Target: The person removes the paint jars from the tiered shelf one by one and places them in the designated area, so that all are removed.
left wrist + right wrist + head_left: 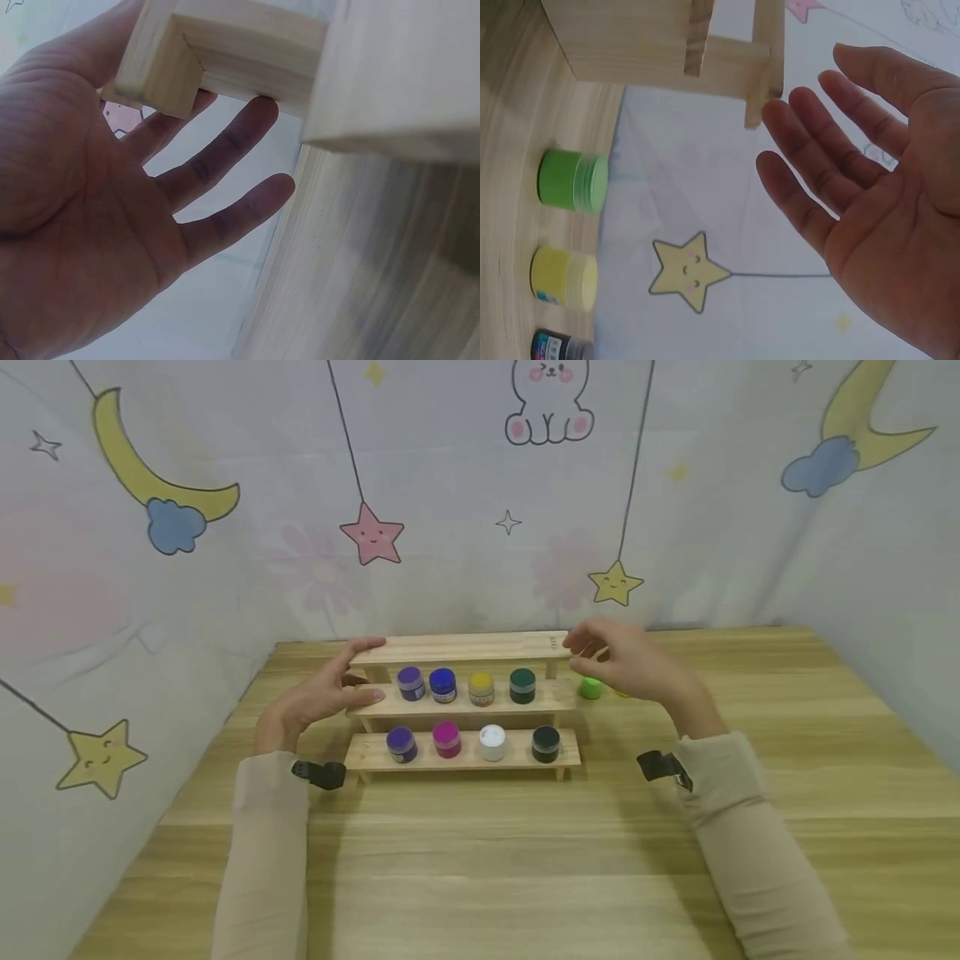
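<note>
A three-tier wooden rack stands on the table. My left hand holds its left end, thumb on the middle board and fingers up at the top board; the left wrist view shows those fingers spread behind the wood. Close to the top board's right end is my right hand, loosely curved, with nothing in its grasp. On the middle board sit purple, blue, yellow and dark green paint jars. The lowest board bears purple, magenta, white and black jars.
Behind the rack's right side, a green jar, a yellow jar and a dark jar stand in a row on the table. A printed cloth backdrop hangs around the table's back and sides.
</note>
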The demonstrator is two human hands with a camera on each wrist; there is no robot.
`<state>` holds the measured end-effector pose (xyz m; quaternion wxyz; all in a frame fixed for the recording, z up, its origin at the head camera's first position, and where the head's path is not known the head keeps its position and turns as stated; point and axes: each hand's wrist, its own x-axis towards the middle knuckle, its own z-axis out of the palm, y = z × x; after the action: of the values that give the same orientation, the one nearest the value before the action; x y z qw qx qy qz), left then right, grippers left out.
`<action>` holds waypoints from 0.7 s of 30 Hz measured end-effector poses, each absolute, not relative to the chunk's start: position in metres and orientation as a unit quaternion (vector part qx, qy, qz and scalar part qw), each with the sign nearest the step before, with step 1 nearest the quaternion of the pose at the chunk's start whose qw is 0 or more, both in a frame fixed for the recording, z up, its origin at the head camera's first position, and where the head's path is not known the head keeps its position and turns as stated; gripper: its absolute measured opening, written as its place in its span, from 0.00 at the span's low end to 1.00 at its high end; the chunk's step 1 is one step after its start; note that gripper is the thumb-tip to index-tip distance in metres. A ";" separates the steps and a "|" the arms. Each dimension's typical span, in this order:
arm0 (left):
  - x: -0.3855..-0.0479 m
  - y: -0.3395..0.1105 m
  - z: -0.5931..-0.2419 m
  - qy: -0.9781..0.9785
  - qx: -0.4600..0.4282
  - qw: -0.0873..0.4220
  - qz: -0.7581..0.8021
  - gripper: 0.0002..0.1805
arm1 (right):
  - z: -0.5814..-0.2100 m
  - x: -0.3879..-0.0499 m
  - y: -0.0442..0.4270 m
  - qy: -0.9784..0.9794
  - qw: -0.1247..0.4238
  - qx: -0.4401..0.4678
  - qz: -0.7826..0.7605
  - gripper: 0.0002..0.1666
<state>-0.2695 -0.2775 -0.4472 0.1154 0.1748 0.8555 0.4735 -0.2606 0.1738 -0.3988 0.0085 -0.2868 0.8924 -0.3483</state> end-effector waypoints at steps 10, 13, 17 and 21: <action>-0.271 -0.276 -0.449 0.854 0.180 0.115 0.475 0.45 | -0.408 -0.256 0.146 0.890 0.047 -0.327 -0.314 0.18; -0.270 -0.276 -0.448 0.856 0.180 0.113 0.471 0.44 | -0.410 -0.253 0.138 0.884 0.059 -0.336 -0.320 0.19; -0.268 -0.278 -0.447 0.856 0.176 0.112 0.472 0.45 | -0.413 -0.251 0.128 0.883 0.053 -0.341 -0.318 0.22; -0.268 -0.277 -0.447 0.854 0.173 0.112 0.478 0.44 | -0.416 -0.250 0.121 0.892 0.046 -0.326 -0.309 0.25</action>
<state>-0.2678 -0.2773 -0.4472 0.1120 0.1732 0.8537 0.4781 -0.2497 0.1211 -0.4155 0.0463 -0.3262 0.8920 -0.3094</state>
